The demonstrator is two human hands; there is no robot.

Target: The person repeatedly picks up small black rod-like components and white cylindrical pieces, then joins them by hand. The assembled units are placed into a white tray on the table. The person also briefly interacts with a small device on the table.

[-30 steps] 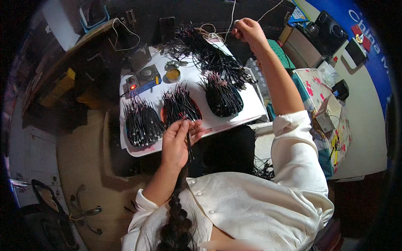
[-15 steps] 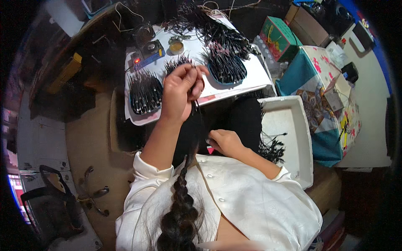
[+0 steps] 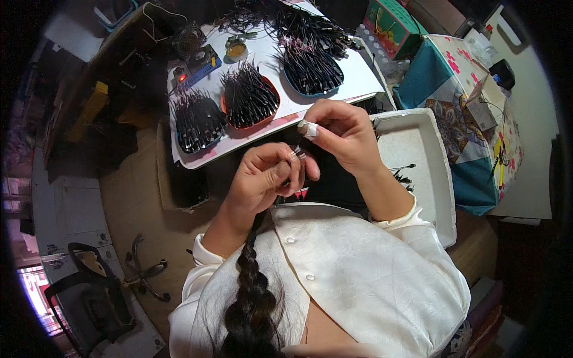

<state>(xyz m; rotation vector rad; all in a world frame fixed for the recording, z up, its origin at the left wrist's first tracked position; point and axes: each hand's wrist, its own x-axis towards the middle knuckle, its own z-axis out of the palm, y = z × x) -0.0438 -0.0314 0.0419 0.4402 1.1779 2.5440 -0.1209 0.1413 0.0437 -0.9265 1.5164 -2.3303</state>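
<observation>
My left hand [image 3: 265, 178] is closed in front of my chest, its fingers curled round a thin black cable [image 3: 296, 153] whose end pokes up at the fingertips. Just above and to the right, my right hand [image 3: 349, 136] is closed in a pinch, with a white wrap on its thumb; what it pinches is too small to make out. Beyond both hands, black cables with metal plugs stand bunched in an orange tub [image 3: 249, 126], a left blue tub [image 3: 202, 149] and a right blue tub [image 3: 319, 94].
The tubs stand on a white table [image 3: 367, 74] with a loose heap of black cables [image 3: 310, 27], a blue device with a red light [image 3: 200, 65] and a small jar [image 3: 237, 49]. At my right is a white foam box [image 3: 439, 179] with cables inside; a cloth-covered stand [image 3: 471, 173] lies beyond.
My left hand has come down and back from the table toward my chest. The right hand has risen from my lap to beside it, and the orange tub is now uncovered.
</observation>
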